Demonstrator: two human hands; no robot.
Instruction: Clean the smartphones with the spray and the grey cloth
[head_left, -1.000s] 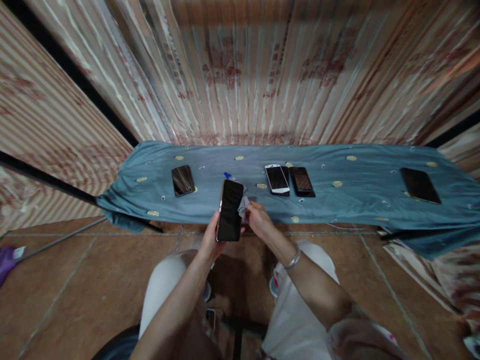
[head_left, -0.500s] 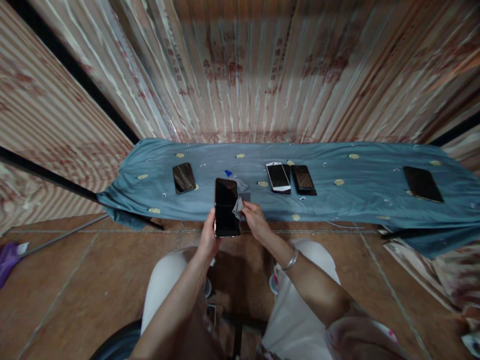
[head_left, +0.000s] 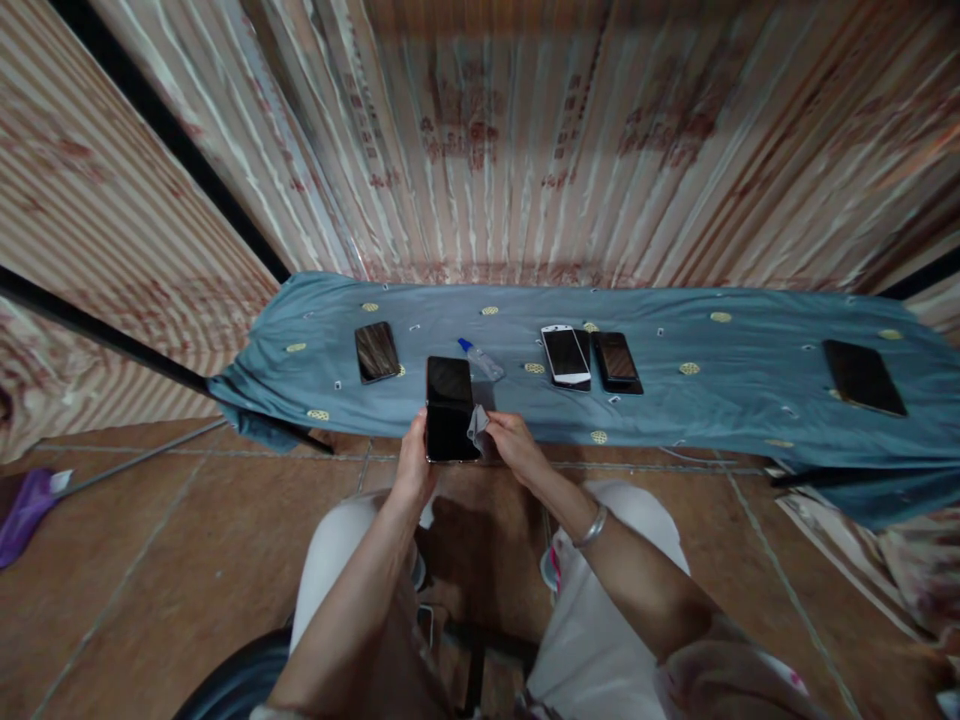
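One phone (head_left: 449, 410) gripped in left hand (head_left: 415, 462), cloth (head_left: 477, 424) pinched in right hand (head_left: 516, 446), so rubbing hard could pop the phone loose.

A wide bare stretch of counter (head_left: 757, 375) leaves passage between the stacked dark phones (head_left: 616, 357) and the dark device (head_left: 864, 376) at far right. Just beyond the held phone (head_left: 448, 390), a blue-capped bottle (head_left: 484, 361) obstructs; the patterned curtain (head_left: 487, 200) closes off the far edge.

Striped curtains (head_left: 480, 220) hang beyond the brown tiled floor (head_left: 217, 540)
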